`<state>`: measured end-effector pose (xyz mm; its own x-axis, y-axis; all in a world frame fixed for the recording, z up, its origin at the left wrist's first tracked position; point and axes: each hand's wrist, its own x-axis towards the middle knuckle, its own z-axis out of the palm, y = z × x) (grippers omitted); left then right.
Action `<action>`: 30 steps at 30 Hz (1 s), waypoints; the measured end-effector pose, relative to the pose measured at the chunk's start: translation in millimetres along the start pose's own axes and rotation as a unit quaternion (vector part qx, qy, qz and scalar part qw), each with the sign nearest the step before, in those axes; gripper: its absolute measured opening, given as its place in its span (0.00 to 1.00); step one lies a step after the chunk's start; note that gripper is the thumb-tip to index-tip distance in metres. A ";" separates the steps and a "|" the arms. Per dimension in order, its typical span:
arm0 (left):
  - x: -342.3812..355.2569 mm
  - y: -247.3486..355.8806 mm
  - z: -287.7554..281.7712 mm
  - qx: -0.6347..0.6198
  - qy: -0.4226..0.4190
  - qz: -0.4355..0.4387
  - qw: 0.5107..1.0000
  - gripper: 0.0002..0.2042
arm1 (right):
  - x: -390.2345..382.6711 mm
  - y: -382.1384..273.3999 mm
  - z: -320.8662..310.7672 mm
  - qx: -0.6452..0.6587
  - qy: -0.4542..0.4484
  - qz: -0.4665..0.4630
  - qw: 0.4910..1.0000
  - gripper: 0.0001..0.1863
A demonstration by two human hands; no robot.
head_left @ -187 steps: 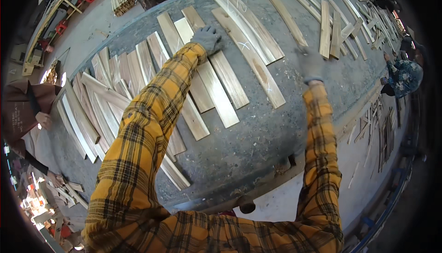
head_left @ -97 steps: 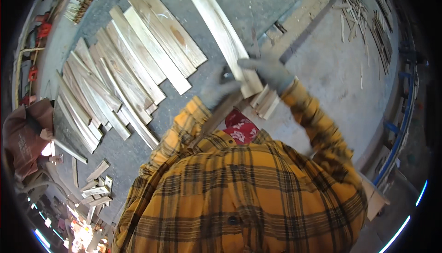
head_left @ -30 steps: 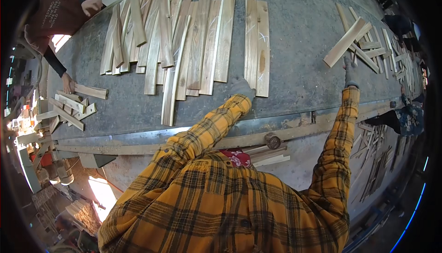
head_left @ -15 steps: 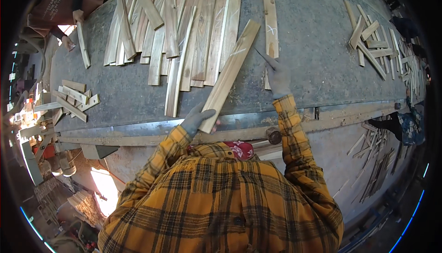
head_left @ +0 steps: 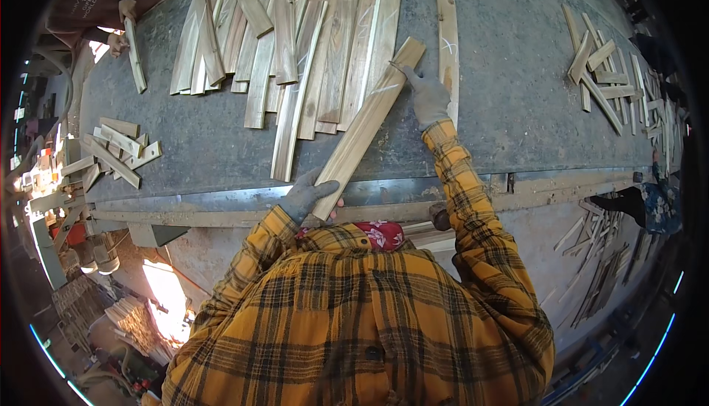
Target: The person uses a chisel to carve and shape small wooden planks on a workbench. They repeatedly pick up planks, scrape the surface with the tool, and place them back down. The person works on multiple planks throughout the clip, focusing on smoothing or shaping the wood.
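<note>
A long, pale wooden board (head_left: 362, 136) slants from my waist out over the table. My left hand (head_left: 305, 193), in a grey glove, grips its near end with the thumb on top. My right hand (head_left: 430, 96), also gloved in grey, is closed at the far end. From its fingers a thin, dark, pointed tool (head_left: 399, 66) reaches across the board's face; its exact kind is too small to make out. To the right of this hand lies a single board (head_left: 447, 44) with a white chalk mark. Left of the held board, several loose boards (head_left: 343, 44) lie side by side.
Short offcuts (head_left: 118, 147) lie at the table's left end, and more strips (head_left: 602, 73) at its right. The grey tabletop (head_left: 517, 110) has a metal front edge (head_left: 369, 190). At the far left, another person's hand (head_left: 127, 8) holds a narrow strip (head_left: 135, 55).
My right hand has moved left and away from me, bringing the pointed tool from beside the board onto its far end. My left hand keeps its hold.
</note>
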<state>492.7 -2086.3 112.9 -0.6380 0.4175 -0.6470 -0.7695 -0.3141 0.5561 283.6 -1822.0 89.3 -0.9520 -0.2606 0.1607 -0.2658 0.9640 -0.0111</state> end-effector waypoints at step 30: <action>-31.1 15.5 3.0 0.602 0.292 0.059 0.741 0.33 | -80.7 -45.0 -38.0 0.542 -0.044 0.330 0.771 0.19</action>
<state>500.7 -2101.6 143.2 -0.8734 -0.1024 -0.4761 -0.3472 0.8165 0.4613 378.2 -1842.4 114.3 -0.9284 0.2191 -0.3000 0.3554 0.2889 -0.8889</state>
